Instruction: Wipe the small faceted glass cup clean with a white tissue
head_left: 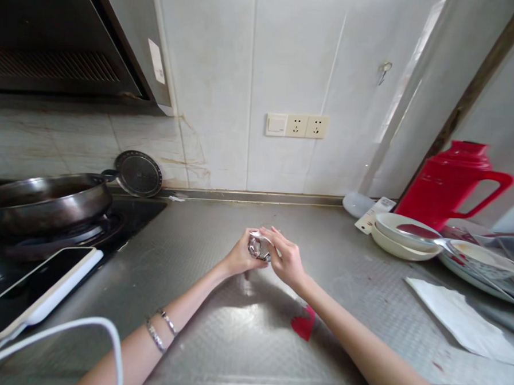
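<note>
Curling around a shiny silvery object, the left hand grips it from the left; the right hand, fingers bent, touches its right side, pinching or not I cannot tell. Beneath lies the metal counter, a red patch nearer and right.

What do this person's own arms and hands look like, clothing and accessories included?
Slim, with bare forearms; no sleeves show. The left arm wears two narrow, silver-coloured bracelets, set slightly apart. The right arm shows no bracelet or watch. The left grip and right grip are ungloved; nail details are too small to judge.
</note>
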`<state>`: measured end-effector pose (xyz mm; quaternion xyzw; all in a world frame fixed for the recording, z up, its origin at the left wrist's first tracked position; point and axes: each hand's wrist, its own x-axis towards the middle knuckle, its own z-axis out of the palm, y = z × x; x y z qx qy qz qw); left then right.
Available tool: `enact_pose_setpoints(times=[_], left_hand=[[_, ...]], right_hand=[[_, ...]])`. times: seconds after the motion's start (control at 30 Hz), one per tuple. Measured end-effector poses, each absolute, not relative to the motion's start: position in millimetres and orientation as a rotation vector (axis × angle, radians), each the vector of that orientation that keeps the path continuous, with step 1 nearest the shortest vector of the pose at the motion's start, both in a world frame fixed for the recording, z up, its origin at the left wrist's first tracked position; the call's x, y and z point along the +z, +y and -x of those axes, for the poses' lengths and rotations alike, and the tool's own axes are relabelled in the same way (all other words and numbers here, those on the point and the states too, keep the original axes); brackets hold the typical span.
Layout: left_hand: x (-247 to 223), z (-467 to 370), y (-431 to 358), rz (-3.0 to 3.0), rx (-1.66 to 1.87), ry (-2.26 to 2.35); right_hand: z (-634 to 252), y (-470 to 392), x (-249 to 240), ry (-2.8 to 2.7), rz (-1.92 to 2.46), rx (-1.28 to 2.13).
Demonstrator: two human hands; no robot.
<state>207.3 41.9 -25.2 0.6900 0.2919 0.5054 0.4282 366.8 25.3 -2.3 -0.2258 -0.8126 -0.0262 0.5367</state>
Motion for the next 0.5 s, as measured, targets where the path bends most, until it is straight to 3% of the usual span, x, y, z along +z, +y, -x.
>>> enact_pose_setpoints(times=[0.2,0.5], left_hand=[[-26.3,-206.6,42.0,-1.655,1.214,0.633],[-25.1,-210.6,39.2,-1.678,1.282,0.715]], right_hand=[[-364.6,17.2,-2.1,-2.142,0.353,-0.215],[-364.3,20.3,-2.7,-2.014,0.487,-0.206]])
